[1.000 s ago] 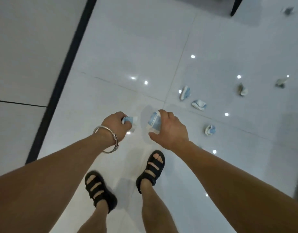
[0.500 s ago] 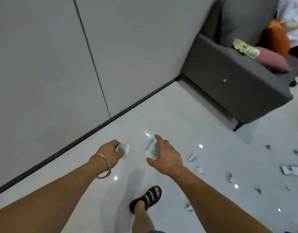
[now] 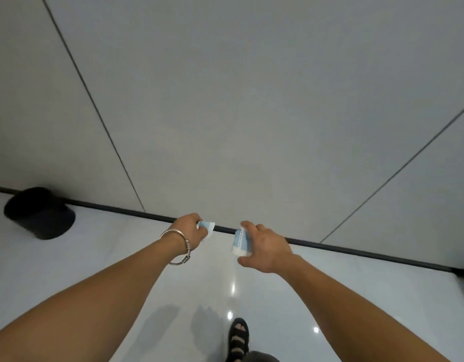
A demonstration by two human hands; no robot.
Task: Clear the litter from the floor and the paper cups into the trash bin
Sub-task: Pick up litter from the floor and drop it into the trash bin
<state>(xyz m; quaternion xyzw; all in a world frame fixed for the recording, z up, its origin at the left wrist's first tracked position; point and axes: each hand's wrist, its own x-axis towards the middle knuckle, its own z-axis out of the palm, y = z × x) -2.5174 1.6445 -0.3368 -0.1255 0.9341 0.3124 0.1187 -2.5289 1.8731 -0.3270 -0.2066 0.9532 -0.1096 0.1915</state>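
Each hand carries one piece of litter, which looks like a way to save a trip: two cups go to the bin in one walk. The left hand (image 3: pixel 190 229) has its grip closed round a crumpled paper cup (image 3: pixel 207 226), fingers curled over it so that only its blue and white end pokes out past the knuckles. The right hand (image 3: pixel 267 248) grips a blue-and-white paper cup (image 3: pixel 240 242) that is less crushed, held between the thumb below and the fingers above, with the cup's side facing the camera.

Both arms reach forward and slightly down, about level with each other, wrists nearly straight, the two cups near each other but apart, well above the glossy floor (image 3: pixel 100 257). A metal bangle (image 3: pixel 177 248) sits on the left wrist. One sandalled foot (image 3: pixel 237 338) shows below, between the arms.

The black trash bin (image 3: pixel 40 214) stands on the floor against the dark baseboard (image 3: pixel 356 250) of the grey wall (image 3: pixel 251 100), well off to the left of both hands. By my reading the cups are in carry and not yet at the drop; the body needs to turn left to bring them over the bin's mouth.
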